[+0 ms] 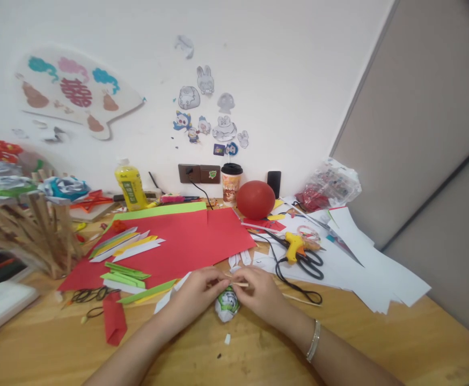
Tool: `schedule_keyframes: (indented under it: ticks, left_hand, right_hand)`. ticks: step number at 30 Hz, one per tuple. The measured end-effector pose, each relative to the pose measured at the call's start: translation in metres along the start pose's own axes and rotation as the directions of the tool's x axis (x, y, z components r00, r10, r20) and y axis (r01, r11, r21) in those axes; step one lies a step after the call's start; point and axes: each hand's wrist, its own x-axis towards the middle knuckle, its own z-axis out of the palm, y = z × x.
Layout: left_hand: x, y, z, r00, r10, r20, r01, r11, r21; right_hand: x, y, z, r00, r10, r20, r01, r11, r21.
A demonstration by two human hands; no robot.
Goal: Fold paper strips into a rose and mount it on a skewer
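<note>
In front of me, at the table's near middle, my two hands meet over a crumpled green and white paper ball. My right hand is closed, with a thin wooden stick between thumb and fingers. The fingers of my left hand are pinched together at the ball's top edge, near the stick's far end; what lies between them is too small to make out. Just below the ball is a small white paper scrap. Another thin stick lies to the right of my right hand.
A yellow glue gun and black-handled scissors lie on white paper at right. Red paper with folded strips spreads left. Behind stand a red balloon, a lidded cup and a yellow bottle. Wooden sticks stand bunched left.
</note>
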Motion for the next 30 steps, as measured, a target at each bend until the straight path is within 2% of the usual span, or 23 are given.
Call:
schedule_keyframes:
  ticks: [6, 11, 16, 19, 22, 27, 30]
  left_hand:
    - [-0.001, -0.005, 0.0, 0.999, -0.042, 0.001, 0.042, 0.999, -0.023]
    - [0.0, -0.005, 0.0, 0.999, -0.015, -0.031, 0.018, 0.995, 0.101]
    - [-0.004, 0.0, 0.0, 0.991, 0.13, -0.01, -0.122, 0.952, 0.279]
    - [-0.008, 0.001, -0.001, 0.955, 0.295, 0.027, -0.274, 0.848, 0.454]
    - [-0.012, 0.0, -0.001, 0.909, 0.413, 0.056, -0.374, 0.747, 0.55]
    - [-0.015, -0.003, 0.002, 0.862, 0.501, 0.07, -0.435, 0.662, 0.61]
    - [-0.013, -0.006, 0.003, 0.892, 0.452, 0.028, -0.391, 0.738, 0.55]
  right_hand:
    - [0.003, -0.005, -0.003, 0.998, 0.028, 0.06, -0.032, 0.998, 0.061]
    - [0.004, 0.001, 0.0, 0.988, 0.071, 0.138, -0.071, 0.997, -0.004]
    - [0.004, 0.001, 0.001, 0.982, 0.105, 0.158, -0.124, 0.985, 0.12]
    - [0.005, 0.0, 0.001, 0.98, 0.13, 0.154, -0.155, 0.973, 0.168]
    - [0.006, 0.0, 0.002, 0.981, 0.135, 0.138, -0.161, 0.968, 0.192]
    - [0.005, 0.002, 0.002, 0.982, 0.137, 0.132, -0.164, 0.96, 0.228]
    - [0.005, 0.003, -0.001, 0.981, 0.137, 0.136, -0.166, 0.958, 0.234]
